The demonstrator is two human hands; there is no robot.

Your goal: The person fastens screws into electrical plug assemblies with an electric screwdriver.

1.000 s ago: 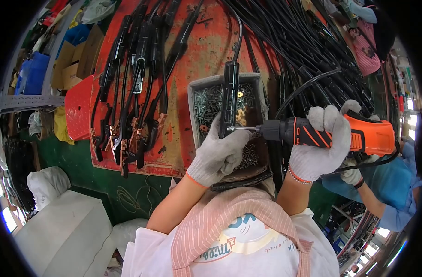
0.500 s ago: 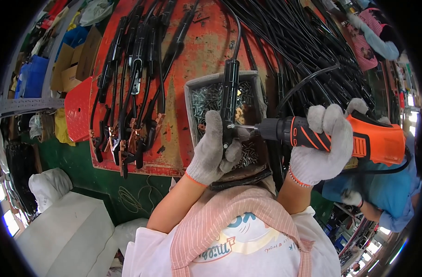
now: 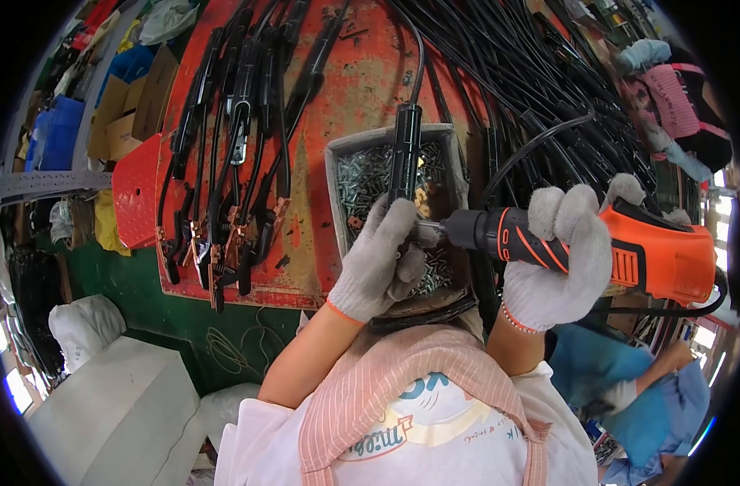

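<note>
My left hand (image 3: 374, 267), in a white knit glove, is closed round the lower end of a black tubular cable handle (image 3: 405, 146). The handle stands over a grey bin (image 3: 333, 186) of small screws (image 3: 362, 178) and brass-coloured pieces (image 3: 421, 194), its cable running off the far side. In my gloved right hand (image 3: 560, 259) is an orange and black electric screwdriver (image 3: 661, 251), level and pointing left. Its bit reaches the handle's lower end by my left fingers, which hide the tip and the contact point.
On the red worktable (image 3: 313, 146), black clamp handles with copper jaws (image 3: 212, 259) lie to the left. A thick bundle of black cables (image 3: 540, 89) covers the far right. Co-workers are at the right, one in blue (image 3: 629, 405) close by. A white box (image 3: 119, 413) stands at lower left.
My left fingers have shifted right and closed over the handle's end, hiding the part under the bit. The screwdriver has moved slightly left. Both co-workers at the right have changed position.
</note>
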